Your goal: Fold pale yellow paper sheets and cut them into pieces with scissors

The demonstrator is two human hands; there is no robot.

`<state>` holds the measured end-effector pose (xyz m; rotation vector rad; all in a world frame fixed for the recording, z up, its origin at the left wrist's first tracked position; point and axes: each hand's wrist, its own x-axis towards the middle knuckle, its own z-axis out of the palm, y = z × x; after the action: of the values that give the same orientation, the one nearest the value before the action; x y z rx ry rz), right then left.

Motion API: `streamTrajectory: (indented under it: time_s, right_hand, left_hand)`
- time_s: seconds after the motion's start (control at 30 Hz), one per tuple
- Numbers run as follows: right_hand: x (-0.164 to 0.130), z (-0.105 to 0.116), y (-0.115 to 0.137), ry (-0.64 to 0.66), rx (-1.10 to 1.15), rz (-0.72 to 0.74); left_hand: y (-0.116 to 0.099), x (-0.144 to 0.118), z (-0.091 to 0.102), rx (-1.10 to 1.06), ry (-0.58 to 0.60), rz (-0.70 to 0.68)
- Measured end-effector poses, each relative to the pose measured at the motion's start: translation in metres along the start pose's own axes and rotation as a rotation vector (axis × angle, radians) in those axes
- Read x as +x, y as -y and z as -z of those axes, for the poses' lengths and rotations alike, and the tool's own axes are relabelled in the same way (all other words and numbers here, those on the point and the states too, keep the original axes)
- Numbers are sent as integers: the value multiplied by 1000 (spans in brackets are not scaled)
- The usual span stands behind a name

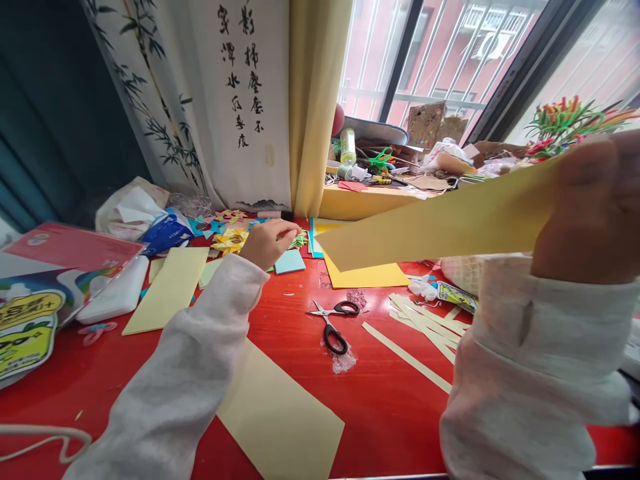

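My right hand (595,207) is raised at the right, fingers closed around one end of a long yellow paper sheet (435,223). The sheet slants down to the left, and its free end hangs over a stack of yellow paper (367,275). My left hand (267,243) is near the back of the table, just left of that free end and apart from it. Its fingers are loosely bent, with a small gap by the thumb and nothing visible between them. Below it lies a light blue paper square (290,261). Black-handled scissors (334,319) rest spread on the red table.
Cut paper strips (425,327) lie right of the scissors. A pale yellow sheet (285,413) is in front, another (167,290) at left. Folded paper pieces (231,240) and a tissue pack (167,230) are at the back. The windowsill (370,199) is cluttered.
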<state>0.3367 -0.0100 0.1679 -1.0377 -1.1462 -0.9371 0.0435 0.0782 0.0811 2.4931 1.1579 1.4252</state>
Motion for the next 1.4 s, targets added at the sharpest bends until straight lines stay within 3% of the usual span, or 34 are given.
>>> streamTrajectory:
  time_s: [0.07,0.2,0.3,0.37,0.43,0.53,0.63,0.8,0.93,1.13,1.4]
  right_hand:
    - [-2,-7,8,89,238,18]
    - [-19,-24,42,633,764,-109]
    - [-35,-32,66,734,875,-129]
    - [-43,-35,76,715,963,-139]
    - [-48,-36,81,711,1057,-161]
    - [-50,-38,84,729,1116,-185]
    - [-51,-41,84,776,1116,-207]
    - [-57,-47,78,890,1130,-297]
    - [-64,-58,68,916,1164,-401]
    - [-74,-69,60,894,1330,-603]
    - [-74,-66,64,916,1305,-676]
  left_hand:
    - [-12,2,0,-189,143,103]
    - [-44,3,-3,-706,643,193]
    - [-61,-2,-6,-934,936,248]
    - [-67,-6,-9,-1038,998,298]
    - [-71,-8,-12,-1156,949,352]
    - [-73,-8,-16,-1254,688,455]
    - [-70,-5,-16,-1249,437,521]
    - [-62,-1,-12,-1127,241,502]
    - [-58,1,-15,-1029,147,479]
    - [-50,-3,-27,-616,58,259]
    - [-50,-6,-28,-370,39,145]
